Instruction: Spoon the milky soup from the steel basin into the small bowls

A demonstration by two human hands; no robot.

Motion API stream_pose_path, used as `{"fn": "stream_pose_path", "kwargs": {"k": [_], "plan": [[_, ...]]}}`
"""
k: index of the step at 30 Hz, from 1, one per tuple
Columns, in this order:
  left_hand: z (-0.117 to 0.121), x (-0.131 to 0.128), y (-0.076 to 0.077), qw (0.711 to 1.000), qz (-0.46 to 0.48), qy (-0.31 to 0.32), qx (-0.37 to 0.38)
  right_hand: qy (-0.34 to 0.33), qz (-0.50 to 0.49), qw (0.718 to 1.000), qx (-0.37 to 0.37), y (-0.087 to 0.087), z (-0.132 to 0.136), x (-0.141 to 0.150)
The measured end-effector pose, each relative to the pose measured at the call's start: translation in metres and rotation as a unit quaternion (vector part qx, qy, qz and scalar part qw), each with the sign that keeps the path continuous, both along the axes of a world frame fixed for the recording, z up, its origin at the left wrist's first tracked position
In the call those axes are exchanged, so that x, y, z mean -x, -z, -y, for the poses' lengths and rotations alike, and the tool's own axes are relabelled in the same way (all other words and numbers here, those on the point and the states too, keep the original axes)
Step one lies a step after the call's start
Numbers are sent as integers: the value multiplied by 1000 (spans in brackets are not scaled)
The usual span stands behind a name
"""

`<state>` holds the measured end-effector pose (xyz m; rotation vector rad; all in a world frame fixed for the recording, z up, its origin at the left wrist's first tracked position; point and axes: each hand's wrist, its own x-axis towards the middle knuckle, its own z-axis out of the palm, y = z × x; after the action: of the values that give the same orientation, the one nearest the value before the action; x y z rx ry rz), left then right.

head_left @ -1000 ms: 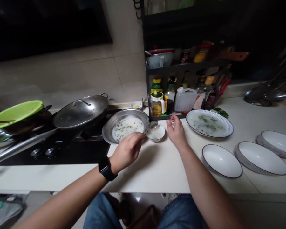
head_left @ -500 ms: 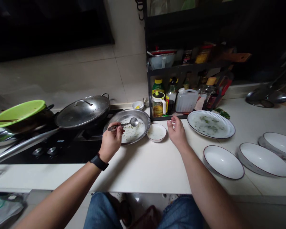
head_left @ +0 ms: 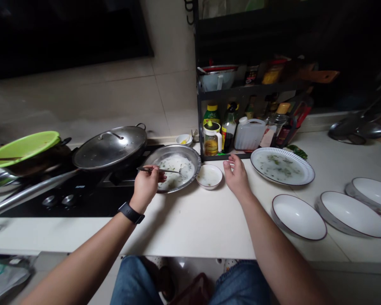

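Note:
My left hand grips the handle of a metal spoon, whose bowl end dips into pale liquid with green bits. That liquid fills a wide steel basin at the counter's back, beside the stove. Right of the basin stands a small white bowl holding some of the same pale liquid. My right hand rests just right of this small bowl, fingers stretched out and slightly curled, holding nothing. Farther right is a ribbed-rim plate full of similar liquid with green pieces.
Three white bowls sit at the right. A rack of bottles stands behind my right hand. On the stove, a lidded wok points its long handle toward the front left, near a lime-green colander.
The spoon has gone from above the basin down into its liquid, its bowl end now partly sunk. My left hand has tilted with it. My right hand stays in place.

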<state>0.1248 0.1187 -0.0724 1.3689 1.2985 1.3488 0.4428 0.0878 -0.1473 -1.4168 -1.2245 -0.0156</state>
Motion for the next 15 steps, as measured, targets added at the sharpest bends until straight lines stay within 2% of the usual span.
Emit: {"fn": "stream_pose_path", "kwargs": {"k": [5, 15], "plan": [[-1, 2, -10, 995, 88, 1, 34, -1, 0, 1000, 0, 0, 0, 0], [9, -7, -49, 996, 89, 12, 3, 1, 3, 1000, 2, -2, 1, 1]]}}
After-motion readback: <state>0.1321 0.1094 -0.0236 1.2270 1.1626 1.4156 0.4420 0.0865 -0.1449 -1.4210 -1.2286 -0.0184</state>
